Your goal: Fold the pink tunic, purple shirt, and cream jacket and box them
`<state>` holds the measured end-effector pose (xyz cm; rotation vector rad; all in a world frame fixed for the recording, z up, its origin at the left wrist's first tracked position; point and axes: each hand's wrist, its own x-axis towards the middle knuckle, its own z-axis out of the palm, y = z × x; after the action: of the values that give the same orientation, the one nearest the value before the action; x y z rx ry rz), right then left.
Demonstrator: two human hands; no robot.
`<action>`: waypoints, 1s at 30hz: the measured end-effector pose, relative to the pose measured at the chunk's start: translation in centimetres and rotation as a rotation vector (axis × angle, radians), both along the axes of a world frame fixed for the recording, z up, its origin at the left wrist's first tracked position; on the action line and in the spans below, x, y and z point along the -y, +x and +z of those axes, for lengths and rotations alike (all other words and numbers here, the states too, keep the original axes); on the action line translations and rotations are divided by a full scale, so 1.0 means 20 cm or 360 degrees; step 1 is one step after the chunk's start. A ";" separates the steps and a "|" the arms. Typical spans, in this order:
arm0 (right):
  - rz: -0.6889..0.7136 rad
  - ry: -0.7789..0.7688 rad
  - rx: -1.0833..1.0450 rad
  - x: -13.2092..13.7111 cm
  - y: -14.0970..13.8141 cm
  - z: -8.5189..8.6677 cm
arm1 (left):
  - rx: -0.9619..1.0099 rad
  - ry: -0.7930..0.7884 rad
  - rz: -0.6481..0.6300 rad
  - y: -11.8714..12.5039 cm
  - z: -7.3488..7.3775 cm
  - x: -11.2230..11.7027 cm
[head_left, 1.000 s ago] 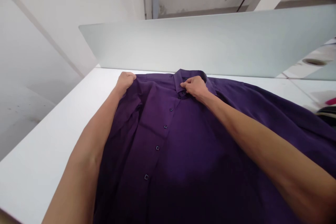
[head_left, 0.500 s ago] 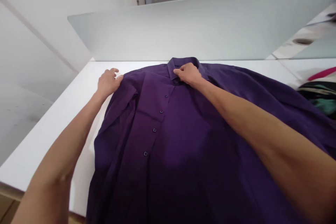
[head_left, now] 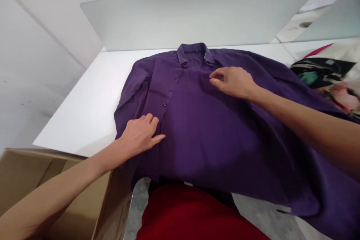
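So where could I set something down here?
The bare left side of the white table, bordered by the purple button-up shirt, frosted panel and cardboard box. Thin strips show along the panel, either side of the collar. Crowded at right: piled fabrics beside a sleeve.

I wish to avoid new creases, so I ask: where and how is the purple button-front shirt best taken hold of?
The purple button-front shirt is probably best pinched at its bottom hem, coming from the near side: that edge seems to hang past the white table, so its underside looks reachable, while the chest area lies mostly flat.
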<state>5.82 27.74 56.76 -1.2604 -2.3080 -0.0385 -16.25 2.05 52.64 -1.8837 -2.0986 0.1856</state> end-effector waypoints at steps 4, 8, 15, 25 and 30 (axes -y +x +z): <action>-0.0077 -0.0039 0.0076 0.11 0.20 -0.14 | -0.0072 -0.0004 0.0137 0.04 -0.05 0.04; -0.0126 -0.0084 0.0025 0.16 0.35 -0.27 | -0.0034 -0.0062 0.0305 0.02 0.01 0.04; -0.0095 -0.0173 -0.0180 0.27 0.44 -0.29 | 0.0704 0.0469 -0.0240 0.30 0.20 0.06; 0.0017 -0.0104 -0.0274 0.28 0.45 -0.29 | 0.0984 -0.0204 -0.0876 0.38 -0.09 -0.04; 0.0092 -0.0179 -0.0305 0.23 0.41 -0.31 | 0.0647 0.0514 -0.0116 -0.05 0.04 0.06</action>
<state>14.00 23.19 50.46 -1.1948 -2.2045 0.2252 -17.27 0.82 53.49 -1.9091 -2.1331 -0.5650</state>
